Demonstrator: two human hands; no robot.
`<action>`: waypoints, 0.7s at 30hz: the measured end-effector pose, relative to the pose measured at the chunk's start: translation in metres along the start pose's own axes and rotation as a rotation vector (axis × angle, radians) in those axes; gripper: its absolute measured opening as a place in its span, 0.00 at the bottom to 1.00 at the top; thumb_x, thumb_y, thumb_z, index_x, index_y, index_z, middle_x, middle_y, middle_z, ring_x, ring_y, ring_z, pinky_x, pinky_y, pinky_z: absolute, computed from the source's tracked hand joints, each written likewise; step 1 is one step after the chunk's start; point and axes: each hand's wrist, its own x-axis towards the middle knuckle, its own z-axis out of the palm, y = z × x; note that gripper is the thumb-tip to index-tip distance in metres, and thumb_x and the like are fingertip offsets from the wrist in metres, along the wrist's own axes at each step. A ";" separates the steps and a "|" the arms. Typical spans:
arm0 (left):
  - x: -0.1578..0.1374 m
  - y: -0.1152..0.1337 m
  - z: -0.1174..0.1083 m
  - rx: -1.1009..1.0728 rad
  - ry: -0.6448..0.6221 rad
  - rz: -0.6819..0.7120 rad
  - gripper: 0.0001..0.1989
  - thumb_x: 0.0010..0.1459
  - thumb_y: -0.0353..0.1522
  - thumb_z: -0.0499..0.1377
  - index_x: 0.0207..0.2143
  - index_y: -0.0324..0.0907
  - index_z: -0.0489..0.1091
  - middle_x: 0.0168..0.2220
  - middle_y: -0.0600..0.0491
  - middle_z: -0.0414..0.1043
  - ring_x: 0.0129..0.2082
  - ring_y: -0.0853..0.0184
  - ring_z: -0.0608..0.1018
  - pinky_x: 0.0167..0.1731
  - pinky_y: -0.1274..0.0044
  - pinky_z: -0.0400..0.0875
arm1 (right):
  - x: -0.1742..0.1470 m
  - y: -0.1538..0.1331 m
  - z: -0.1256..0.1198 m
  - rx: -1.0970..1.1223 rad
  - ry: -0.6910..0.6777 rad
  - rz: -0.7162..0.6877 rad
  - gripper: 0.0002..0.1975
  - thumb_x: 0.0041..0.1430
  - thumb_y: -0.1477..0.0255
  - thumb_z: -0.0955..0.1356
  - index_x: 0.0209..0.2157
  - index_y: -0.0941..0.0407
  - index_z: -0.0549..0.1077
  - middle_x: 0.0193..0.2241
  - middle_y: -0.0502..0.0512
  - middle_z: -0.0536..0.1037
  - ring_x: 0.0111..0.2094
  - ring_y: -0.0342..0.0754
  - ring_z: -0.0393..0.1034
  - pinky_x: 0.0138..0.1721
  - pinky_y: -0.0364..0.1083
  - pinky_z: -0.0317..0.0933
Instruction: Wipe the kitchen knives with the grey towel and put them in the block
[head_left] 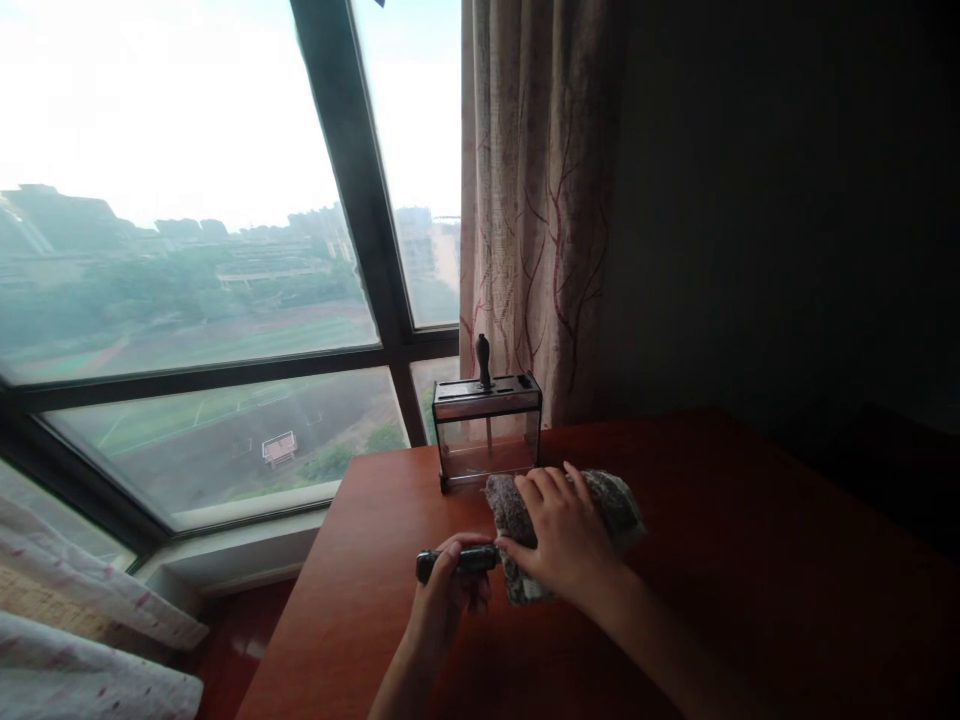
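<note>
My left hand [446, 590] is wrapped round the dark handle of a knife [476, 559], held level above the table. Its blade is hidden by a grey, fuzzy cloth [516, 508] folded about it. Over the cloth lies my right hand [562, 530], fingers pressing it from above and the thumb close to the handle's inner end. Behind both hands stands a clear-sided knife block [487, 430] with a dark frame. One dark handle [483, 362] sticks up from its slotted top.
Everything is over a reddish-brown wooden table [352, 580], whose left edge runs beside the window [225, 390]. A patterned curtain [525, 200] hangs behind the knife block, and another curtain [90, 660] is at the lower left. The right side is very dark.
</note>
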 end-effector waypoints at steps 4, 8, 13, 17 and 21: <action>-0.003 0.005 -0.002 -0.010 0.019 -0.001 0.21 0.57 0.46 0.56 0.40 0.38 0.74 0.18 0.50 0.74 0.15 0.70 0.70 0.16 0.81 0.60 | 0.003 0.003 -0.004 0.074 -0.001 -0.072 0.24 0.53 0.63 0.68 0.51 0.57 0.68 0.45 0.59 0.74 0.47 0.57 0.64 0.56 0.57 0.52; -0.004 0.009 -0.004 -0.046 0.039 -0.016 0.21 0.57 0.46 0.56 0.40 0.39 0.74 0.18 0.50 0.73 0.15 0.70 0.70 0.16 0.81 0.60 | 0.005 0.023 -0.011 0.104 0.032 -0.048 0.24 0.48 0.69 0.69 0.49 0.56 0.69 0.45 0.59 0.74 0.47 0.58 0.65 0.55 0.56 0.53; -0.004 0.011 -0.005 -0.096 0.069 0.009 0.20 0.57 0.45 0.57 0.40 0.39 0.75 0.17 0.50 0.73 0.14 0.70 0.69 0.16 0.81 0.59 | -0.002 0.063 -0.012 0.143 0.108 0.064 0.23 0.45 0.73 0.67 0.47 0.55 0.70 0.44 0.59 0.75 0.46 0.59 0.66 0.52 0.57 0.56; -0.006 0.011 -0.002 -0.111 0.064 0.022 0.20 0.57 0.45 0.56 0.39 0.39 0.76 0.17 0.51 0.73 0.14 0.71 0.69 0.15 0.81 0.58 | -0.012 0.083 -0.010 0.421 0.156 0.203 0.21 0.47 0.72 0.66 0.46 0.54 0.70 0.44 0.56 0.76 0.45 0.57 0.68 0.49 0.54 0.61; -0.005 0.011 -0.001 -0.132 0.073 0.041 0.19 0.58 0.44 0.55 0.39 0.38 0.76 0.16 0.51 0.72 0.14 0.71 0.69 0.15 0.82 0.58 | -0.023 0.085 -0.006 0.903 0.217 0.429 0.19 0.50 0.69 0.67 0.46 0.54 0.71 0.41 0.53 0.77 0.44 0.55 0.71 0.47 0.49 0.63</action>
